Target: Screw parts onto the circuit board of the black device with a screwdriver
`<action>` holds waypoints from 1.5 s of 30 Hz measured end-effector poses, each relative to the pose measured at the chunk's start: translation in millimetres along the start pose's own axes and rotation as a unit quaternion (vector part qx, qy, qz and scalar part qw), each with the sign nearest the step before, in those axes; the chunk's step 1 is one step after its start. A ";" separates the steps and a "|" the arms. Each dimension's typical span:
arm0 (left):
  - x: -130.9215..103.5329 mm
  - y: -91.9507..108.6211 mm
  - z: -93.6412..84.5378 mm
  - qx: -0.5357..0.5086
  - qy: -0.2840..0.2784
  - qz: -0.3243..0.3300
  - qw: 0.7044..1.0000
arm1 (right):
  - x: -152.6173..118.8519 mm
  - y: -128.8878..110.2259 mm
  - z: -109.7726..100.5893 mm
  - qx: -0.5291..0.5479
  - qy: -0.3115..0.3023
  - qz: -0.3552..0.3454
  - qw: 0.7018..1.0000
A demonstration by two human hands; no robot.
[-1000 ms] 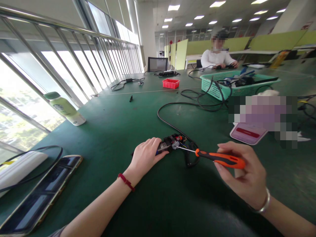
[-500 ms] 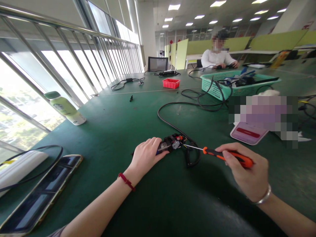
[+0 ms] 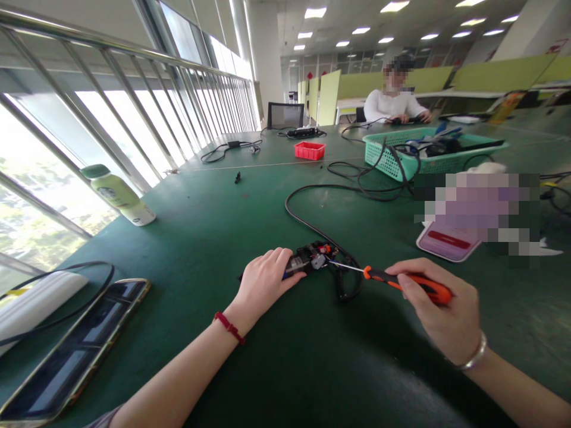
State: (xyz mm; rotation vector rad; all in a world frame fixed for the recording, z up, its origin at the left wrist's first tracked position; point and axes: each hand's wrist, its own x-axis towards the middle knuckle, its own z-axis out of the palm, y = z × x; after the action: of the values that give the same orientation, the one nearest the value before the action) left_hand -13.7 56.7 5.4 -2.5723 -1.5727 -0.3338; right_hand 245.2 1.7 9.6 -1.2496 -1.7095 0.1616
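My left hand (image 3: 263, 278) is closed around a dark, elongated electrical device (image 3: 307, 260) lying on the green table. Its right end is opened up, with a grey block, red parts and small wires exposed. A black cable (image 3: 307, 221) runs from that end. My right hand (image 3: 441, 306) grips an orange-and-black screwdriver (image 3: 413, 284) by its handle. The shaft points left, and its tip is at the exposed end of the device. Whether the tip sits on a screw is too small to tell.
A teal basket (image 3: 388, 160) of tools and cables stands back right, near a red tray (image 3: 309, 151). A phone (image 3: 448, 242) lies at right, a larger phone (image 3: 80, 351) at left. A bottle (image 3: 118, 196) stands by the railing. A person in white (image 3: 388, 107) sits across the table.
My right hand and the screwdriver have shifted slightly left, toward the device. My left hand and the device look unmoved.
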 end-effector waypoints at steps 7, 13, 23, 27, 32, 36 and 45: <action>0.2 -0.2 0.5 0.003 0.003 -0.001 1.000 | -0.3 5.5 3.8 0.060 0.074 -0.003 0.995; -0.3 -0.2 0.2 -0.001 0.002 0.002 1.000 | 1.3 0.1 2.8 0.076 0.013 0.025 0.997; 0.0 0.7 -1.5 0.004 0.001 -0.001 1.000 | 0.1 2.2 4.1 0.082 0.048 0.022 0.995; 0.0 0.9 -1.7 0.006 0.001 -0.001 1.000 | 0.1 1.4 3.6 0.090 0.028 0.021 0.995; 0.2 0.9 -1.2 0.006 0.002 -0.004 1.000 | -0.5 3.5 4.5 0.091 0.074 -0.002 0.993; -0.2 0.2 0.1 0.008 0.006 -0.001 1.000 | -1.1 1.9 3.4 0.088 0.008 0.015 0.996; -0.5 -0.8 1.4 0.003 0.006 0.001 1.000 | 0.2 2.6 3.9 0.087 0.057 -0.012 0.994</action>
State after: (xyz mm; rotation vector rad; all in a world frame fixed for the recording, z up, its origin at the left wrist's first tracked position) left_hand -14.4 57.0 3.8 -2.5624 -1.5641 -0.3423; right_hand 244.0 4.6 6.2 -1.0882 -1.5762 0.2157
